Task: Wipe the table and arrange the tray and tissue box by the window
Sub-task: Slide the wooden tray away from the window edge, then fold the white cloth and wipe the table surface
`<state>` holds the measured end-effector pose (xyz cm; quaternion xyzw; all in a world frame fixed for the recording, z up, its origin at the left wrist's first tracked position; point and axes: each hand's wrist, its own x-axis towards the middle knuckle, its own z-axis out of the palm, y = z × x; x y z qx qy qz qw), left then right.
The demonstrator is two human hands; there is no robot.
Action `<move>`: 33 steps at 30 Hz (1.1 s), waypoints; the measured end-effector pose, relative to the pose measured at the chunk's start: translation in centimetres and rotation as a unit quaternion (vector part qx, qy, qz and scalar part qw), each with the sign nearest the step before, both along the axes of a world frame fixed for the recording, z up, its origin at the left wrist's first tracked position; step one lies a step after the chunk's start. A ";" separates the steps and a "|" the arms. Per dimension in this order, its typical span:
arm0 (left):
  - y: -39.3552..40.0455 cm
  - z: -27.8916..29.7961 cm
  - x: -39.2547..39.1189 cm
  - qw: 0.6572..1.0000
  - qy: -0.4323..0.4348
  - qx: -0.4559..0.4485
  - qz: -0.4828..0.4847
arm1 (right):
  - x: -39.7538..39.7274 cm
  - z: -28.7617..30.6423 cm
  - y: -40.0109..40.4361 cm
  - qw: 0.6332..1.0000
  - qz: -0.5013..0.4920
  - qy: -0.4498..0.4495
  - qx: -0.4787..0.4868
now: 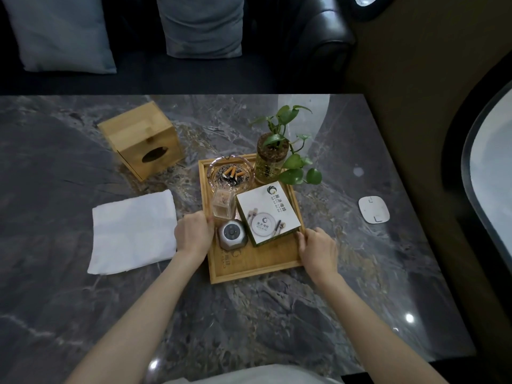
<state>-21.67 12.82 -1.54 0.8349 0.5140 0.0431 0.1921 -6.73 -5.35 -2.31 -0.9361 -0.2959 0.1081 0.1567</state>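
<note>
A wooden tray [249, 268] lies in the middle of the dark marble table [277, 314]. It carries a glass ashtray [230, 175] with cigarette butts, a toothpick holder [222, 204], a grey bell-like device [232, 235], a white box [268, 214] and a potted plant [273, 157] in a glass jar. My left hand [194, 231] grips the tray's left rim. My right hand [317, 249] grips its right rim. A wooden tissue box [141, 139] stands tilted at the back left. A folded white cloth [134, 231] lies left of the tray.
A small white square pad [374, 209] rests on the table near the right edge. The window [493, 189] and a brown wall are on the right. Behind the table is a dark sofa with grey cushions [203, 26].
</note>
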 end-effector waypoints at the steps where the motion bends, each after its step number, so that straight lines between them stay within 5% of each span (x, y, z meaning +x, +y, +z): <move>1: 0.0 0.0 0.0 1.000 -0.001 -0.003 0.000 | 0.3 0.1 0.0 1.000 0.009 0.008 -0.007; 6: 0.4 0.5 -0.1 0.999 0.021 -0.031 0.021 | 2.3 1.8 0.2 0.995 0.041 0.076 -0.053; 14: 0.3 4.4 -1.2 0.994 -0.045 -0.049 0.091 | 0.2 8.5 3.6 0.980 0.063 0.017 0.189; 23: 1.7 4.7 -7.2 0.969 -0.159 -0.002 0.191 | -6.1 10.6 13.6 0.930 0.247 0.086 0.259; 33: 2.3 -0.9 -12.5 0.963 0.016 -0.041 0.267 | -11.2 4.1 21.5 0.925 0.320 0.193 0.069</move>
